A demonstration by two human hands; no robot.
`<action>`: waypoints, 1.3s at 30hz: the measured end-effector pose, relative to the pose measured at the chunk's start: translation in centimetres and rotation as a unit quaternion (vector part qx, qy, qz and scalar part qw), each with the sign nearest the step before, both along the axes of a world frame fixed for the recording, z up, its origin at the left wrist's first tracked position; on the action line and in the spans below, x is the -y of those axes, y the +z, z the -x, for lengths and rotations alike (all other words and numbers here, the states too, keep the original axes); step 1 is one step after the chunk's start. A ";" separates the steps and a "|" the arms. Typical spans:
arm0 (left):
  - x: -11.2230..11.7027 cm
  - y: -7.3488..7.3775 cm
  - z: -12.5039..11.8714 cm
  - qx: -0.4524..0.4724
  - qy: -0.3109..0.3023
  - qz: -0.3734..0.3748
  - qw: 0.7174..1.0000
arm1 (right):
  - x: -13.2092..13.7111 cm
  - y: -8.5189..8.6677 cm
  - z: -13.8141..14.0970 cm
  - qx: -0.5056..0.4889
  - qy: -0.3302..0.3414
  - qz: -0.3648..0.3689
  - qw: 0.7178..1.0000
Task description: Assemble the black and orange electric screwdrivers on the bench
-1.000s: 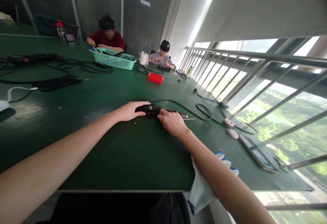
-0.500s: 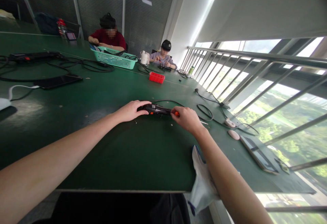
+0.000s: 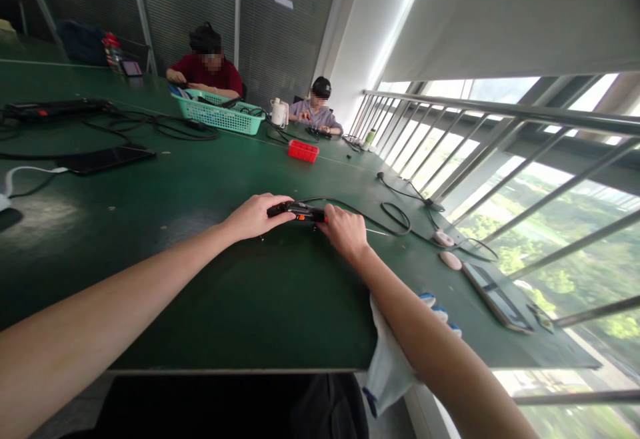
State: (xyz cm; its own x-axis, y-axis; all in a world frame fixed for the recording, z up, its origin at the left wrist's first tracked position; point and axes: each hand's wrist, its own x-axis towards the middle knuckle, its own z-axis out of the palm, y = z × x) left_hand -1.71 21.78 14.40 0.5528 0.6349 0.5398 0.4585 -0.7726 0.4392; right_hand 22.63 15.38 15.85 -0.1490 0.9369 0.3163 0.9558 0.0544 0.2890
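Note:
A black corded tool with orange marks [image 3: 298,211] lies on the green table [image 3: 210,279] at arm's length. My left hand [image 3: 254,215] holds its left end, fingers curled over the body. My right hand [image 3: 346,231] closes over its right part; a thin metal tip [image 3: 376,231] sticks out to the right of that hand. The tool's black cord [image 3: 395,215] loops away to the right.
A white cloth [image 3: 389,359] hangs over the table's near edge under my right forearm. Two pale oval pieces [image 3: 450,260] and a flat tablet-like device [image 3: 495,297] lie at the right. Farther back stand a red box [image 3: 303,151] and a teal basket [image 3: 216,115], where two people sit working.
My right hand slid right along the tool, then came back left onto its body. My left hand stayed on the left end. The view shifted slightly.

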 end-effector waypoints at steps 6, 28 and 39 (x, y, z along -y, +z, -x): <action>-0.4 -0.1 0.3 -0.028 0.001 0.039 0.999 | 0.2 0.8 -1.7 -0.069 0.053 0.024 0.996; -1.9 -1.4 0.6 -0.073 -0.042 0.064 0.994 | 1.4 0.2 3.0 -0.190 0.260 0.103 0.941; -1.3 -1.2 0.6 -0.082 -0.027 0.063 0.994 | 1.3 1.8 0.7 -0.236 0.226 0.077 0.942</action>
